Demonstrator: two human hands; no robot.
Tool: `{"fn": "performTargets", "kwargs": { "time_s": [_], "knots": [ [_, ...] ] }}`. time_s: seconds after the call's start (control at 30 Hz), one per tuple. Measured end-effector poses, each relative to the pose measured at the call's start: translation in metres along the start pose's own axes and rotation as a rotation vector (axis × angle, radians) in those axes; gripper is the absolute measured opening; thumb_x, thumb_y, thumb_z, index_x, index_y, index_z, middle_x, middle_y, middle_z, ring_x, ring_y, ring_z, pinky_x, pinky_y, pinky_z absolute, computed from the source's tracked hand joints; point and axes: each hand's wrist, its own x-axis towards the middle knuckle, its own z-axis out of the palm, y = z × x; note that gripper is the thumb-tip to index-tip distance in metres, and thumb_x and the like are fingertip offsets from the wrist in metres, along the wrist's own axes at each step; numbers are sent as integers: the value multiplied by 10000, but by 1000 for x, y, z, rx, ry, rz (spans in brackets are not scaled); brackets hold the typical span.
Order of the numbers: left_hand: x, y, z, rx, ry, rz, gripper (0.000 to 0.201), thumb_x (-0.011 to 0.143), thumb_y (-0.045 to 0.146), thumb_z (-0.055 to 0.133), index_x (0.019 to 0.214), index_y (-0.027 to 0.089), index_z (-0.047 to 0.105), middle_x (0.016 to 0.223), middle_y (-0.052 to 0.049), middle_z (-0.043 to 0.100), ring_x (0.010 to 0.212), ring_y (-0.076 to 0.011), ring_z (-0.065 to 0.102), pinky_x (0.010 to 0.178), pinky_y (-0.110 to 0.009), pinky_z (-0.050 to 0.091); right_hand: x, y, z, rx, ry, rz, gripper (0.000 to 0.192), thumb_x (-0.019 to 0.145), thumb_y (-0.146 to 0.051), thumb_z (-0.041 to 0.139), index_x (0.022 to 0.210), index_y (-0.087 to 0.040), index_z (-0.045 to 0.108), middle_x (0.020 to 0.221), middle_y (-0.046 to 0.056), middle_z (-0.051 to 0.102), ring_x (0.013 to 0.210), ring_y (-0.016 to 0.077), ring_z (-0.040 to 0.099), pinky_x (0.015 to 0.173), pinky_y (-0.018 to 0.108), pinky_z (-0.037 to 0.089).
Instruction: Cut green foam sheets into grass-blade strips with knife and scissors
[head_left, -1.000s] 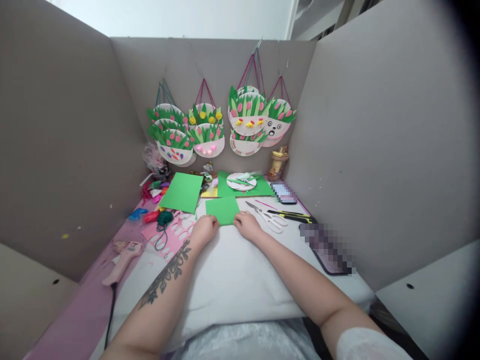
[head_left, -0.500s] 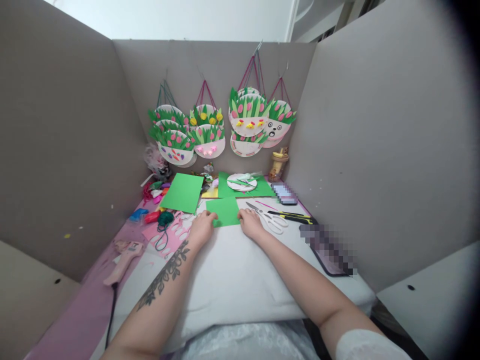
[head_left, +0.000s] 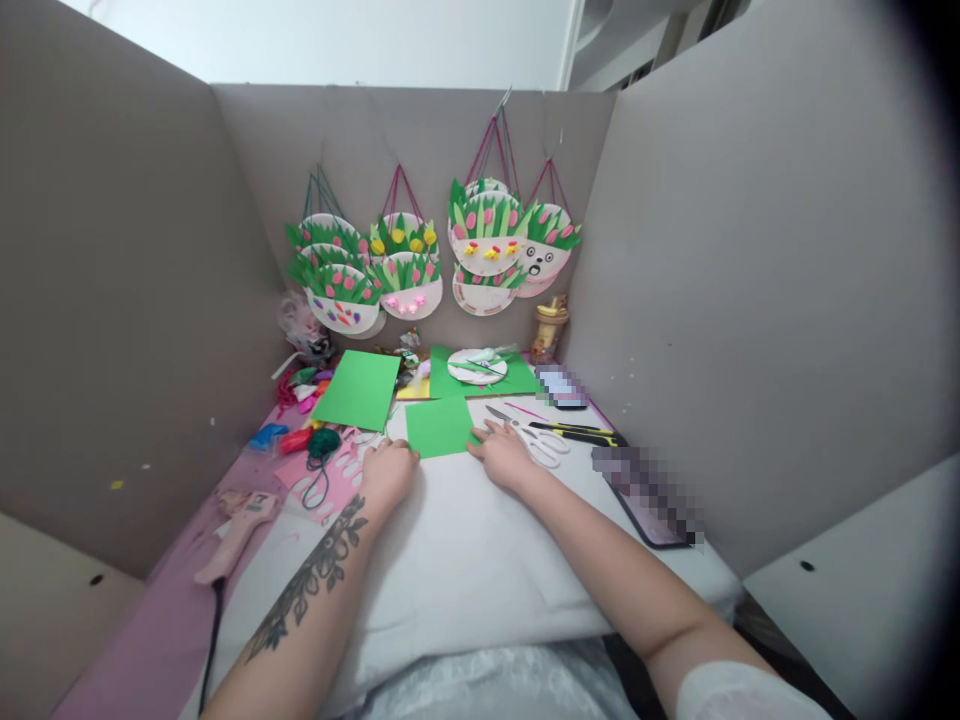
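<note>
Left hand: our left hand (head_left: pixel 388 470) had slid off the green square (head_left: pixel 439 427), resting loosely curled, holding nothing, just beside its near-left corner.
Right hand: our right hand (head_left: pixel 504 456) stayed, fingers pressing the square's near-right corner.

No writing, label, brand, number or sign could be read anywhere in the view. The phone (head_left: pixel 562 387) and the tablet (head_left: pixel 649 490) were blurred over, so nothing on their screens could be made out. The glue gun (head_left: pixel 234 521) bore a small dark mark on its body, too small to read. The paper-plate baskets (head_left: pixel 420 255) on the back wall carried only cut-out flowers and one drawn face, no letters. The green sheet (head_left: pixel 439 427) lay plain and unprinted.
</note>
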Motion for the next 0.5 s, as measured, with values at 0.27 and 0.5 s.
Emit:
{"fn": "performTargets", "kwargs": {
  "time_s": [0.27,0.5],
  "knots": [
    [-1,-2,0,83,20,-17,329,810,85,383,866,125,705,988,-175,641,994,-307,554,796,-414,403,-6,20,4,80,75,89,437,810,-149,471,1178,-315,638,1408,10,472,1331,277,316,1065,470,215],
    [9,-11,14,-23,165,-12,329,828,112,395,967,185,684,1076,-111,633,994,-250,570,833,-345,405,-35,90,-16,41,218,578,413,797,-107,461,1134,-238,662,1288,111,567,1161,298,479,937,438,353]
  ]
}}
